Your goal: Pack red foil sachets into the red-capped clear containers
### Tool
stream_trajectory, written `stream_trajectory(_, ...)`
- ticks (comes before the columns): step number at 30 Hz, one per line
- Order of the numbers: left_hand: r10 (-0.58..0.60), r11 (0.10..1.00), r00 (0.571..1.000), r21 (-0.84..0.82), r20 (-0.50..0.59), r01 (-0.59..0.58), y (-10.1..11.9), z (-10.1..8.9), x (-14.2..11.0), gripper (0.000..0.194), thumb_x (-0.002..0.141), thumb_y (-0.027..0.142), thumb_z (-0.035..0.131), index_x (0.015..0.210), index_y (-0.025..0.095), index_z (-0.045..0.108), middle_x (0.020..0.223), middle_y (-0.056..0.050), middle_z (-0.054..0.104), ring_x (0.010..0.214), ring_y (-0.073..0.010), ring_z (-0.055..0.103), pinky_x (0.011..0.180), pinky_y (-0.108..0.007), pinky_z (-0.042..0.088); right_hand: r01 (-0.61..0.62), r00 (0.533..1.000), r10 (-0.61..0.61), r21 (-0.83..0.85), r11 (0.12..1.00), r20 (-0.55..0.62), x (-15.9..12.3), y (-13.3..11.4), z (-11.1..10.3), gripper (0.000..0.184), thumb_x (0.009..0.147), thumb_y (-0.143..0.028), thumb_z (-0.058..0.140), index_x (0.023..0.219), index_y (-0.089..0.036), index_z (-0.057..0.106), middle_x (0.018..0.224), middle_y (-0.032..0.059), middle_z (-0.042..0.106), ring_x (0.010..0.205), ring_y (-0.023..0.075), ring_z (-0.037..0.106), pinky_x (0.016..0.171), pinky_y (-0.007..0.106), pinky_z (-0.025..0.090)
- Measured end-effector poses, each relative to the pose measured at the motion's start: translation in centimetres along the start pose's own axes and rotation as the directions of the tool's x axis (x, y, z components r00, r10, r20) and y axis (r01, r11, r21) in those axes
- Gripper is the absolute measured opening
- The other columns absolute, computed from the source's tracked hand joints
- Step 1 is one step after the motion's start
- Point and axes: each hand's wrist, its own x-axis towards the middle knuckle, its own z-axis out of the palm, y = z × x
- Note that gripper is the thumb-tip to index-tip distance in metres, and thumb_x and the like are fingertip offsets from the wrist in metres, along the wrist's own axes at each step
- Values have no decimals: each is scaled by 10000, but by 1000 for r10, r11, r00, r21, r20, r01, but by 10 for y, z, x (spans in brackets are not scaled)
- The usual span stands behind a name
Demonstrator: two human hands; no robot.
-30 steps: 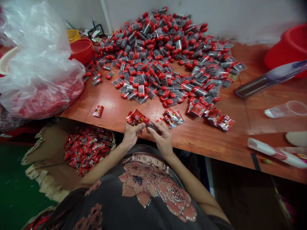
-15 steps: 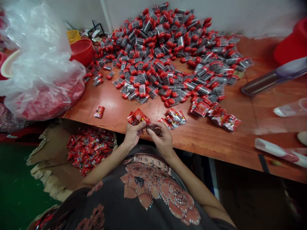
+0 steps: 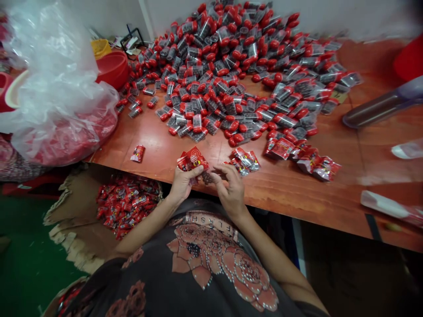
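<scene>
- The left hand (image 3: pixel 183 182) is closed on red packets (image 3: pixel 194 158), thumb across their near side, at the front edge of the table (image 3: pixel 264 189).
- The right hand (image 3: pixel 231 189) faces it with fingers half curled; its fingertips are at or just beside a small dark piece (image 3: pixel 207 177), and I cannot tell whether they grip it.
- That dark piece sits between the two hands, below the packets; its long axis is too hidden to tell.
- The packets' swirl-printed end points away from the body, over the table, with the upper one leaning slightly left; fingers cover the lower end.
- Beyond both hands spreads a heap of clear tubes (image 3: pixel 228 105) with red caps and dark contents, their long axes pointing every way.
- Just beyond the right hand lie more filled packets (image 3: pixel 246 160); left of the left hand lies a single packet (image 3: pixel 138 153).
- Below and left of the left hand, a cardboard box (image 3: pixel 81 211) holds many red packets.
- Farther left, a clear plastic bag (image 3: pixel 66 101) contains red material.
- Well right of the right hand, a large clear cylinder (image 3: pixel 376 110) holds something dark.
</scene>
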Motion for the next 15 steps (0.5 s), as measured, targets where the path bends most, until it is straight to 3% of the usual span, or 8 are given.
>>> stream_trajectory(9, 31, 989, 999, 143, 6, -32, 1, -9, -11, 375, 513, 230, 920, 812, 166, 702, 748, -12, 706, 598, -112, 602, 546, -232, 513, 89, 984, -54, -202, 975, 170, 4, -3, -11, 176, 960, -218, 547, 1022, -228, 711, 898, 50, 760, 795, 170, 710, 712, 335, 585)
stream_trajectory(12, 39, 989, 999, 140, -16, -37, -3, -9, -15, 361, 515, 224, 916, 799, 169, 701, 762, -13, 710, 636, -125, 620, 603, -258, 535, 175, 974, -114, -333, 927, 194, 0, 0, -8, 165, 951, -219, 543, 944, -188, 704, 815, 64, 746, 737, 178, 698, 671, 326, 572)
stream_trajectory(15, 14, 997, 998, 82, -68, -9, -6, -11, -17, 329, 543, 239, 908, 772, 167, 684, 717, -2, 688, 578, -104, 587, 527, -225, 480, 278, 955, -188, -462, 842, 231, -8, 3, -4, 174, 936, -195, 535, 875, -170, 696, 741, 74, 724, 696, 191, 681, 644, 334, 556)
